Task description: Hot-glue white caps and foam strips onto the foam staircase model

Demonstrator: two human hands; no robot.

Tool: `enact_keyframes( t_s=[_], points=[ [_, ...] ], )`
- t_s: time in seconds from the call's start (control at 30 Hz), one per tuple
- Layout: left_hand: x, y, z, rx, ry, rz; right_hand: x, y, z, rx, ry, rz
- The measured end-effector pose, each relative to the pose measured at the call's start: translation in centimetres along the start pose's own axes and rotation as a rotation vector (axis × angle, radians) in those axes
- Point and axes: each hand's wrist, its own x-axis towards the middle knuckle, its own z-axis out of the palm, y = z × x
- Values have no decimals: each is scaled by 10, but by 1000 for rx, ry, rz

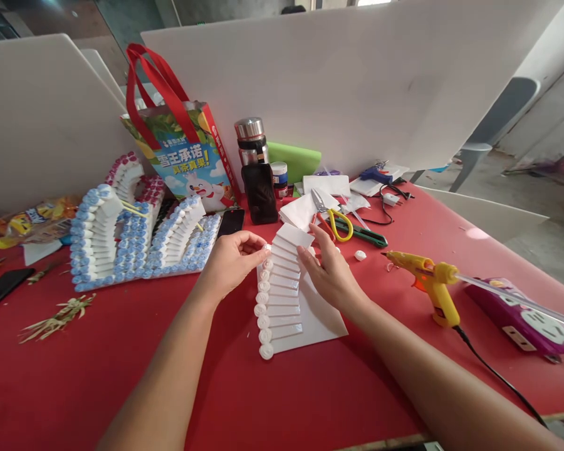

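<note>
A white board (pixel 326 322) lies on the red table, with overlapping white steps (pixel 282 310) curving up it. Down its left edge runs a column of small white paper rosettes (pixel 263 321). My left hand (pixel 230 260) is closed, thumb and fingertips pinching a white rosette (pixel 266 248) at the column's upper end; the fingers partly cover it. On the other side, my right hand (pixel 331 266) has its fingers stretched out and apart, thumb touching the edge of the upper steps. A loose white rosette (pixel 360 255) lies to the right, beyond that hand.
A yellow glue gun (pixel 427 275) with its cord lies at right beside a purple power strip (pixel 521 319). Yellow-handled scissors (pixel 336 222) and a green cutter (pixel 364 233) sit behind the hands. Blue-and-white rosette pieces (pixel 136 244), a bag (pixel 183 163) and a flask (pixel 251 141) stand farther back.
</note>
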Motion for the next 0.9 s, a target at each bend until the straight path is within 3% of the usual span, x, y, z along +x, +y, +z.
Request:
enact_keyframes(
  t_s=[0.57,0.9],
  points=[
    [2,-10,2,61,-52,60,-3,-1,1,-14,-11,1],
    [0,-8,2,50,-89,25,-2,-2,1,-42,-18,20]
  ],
)
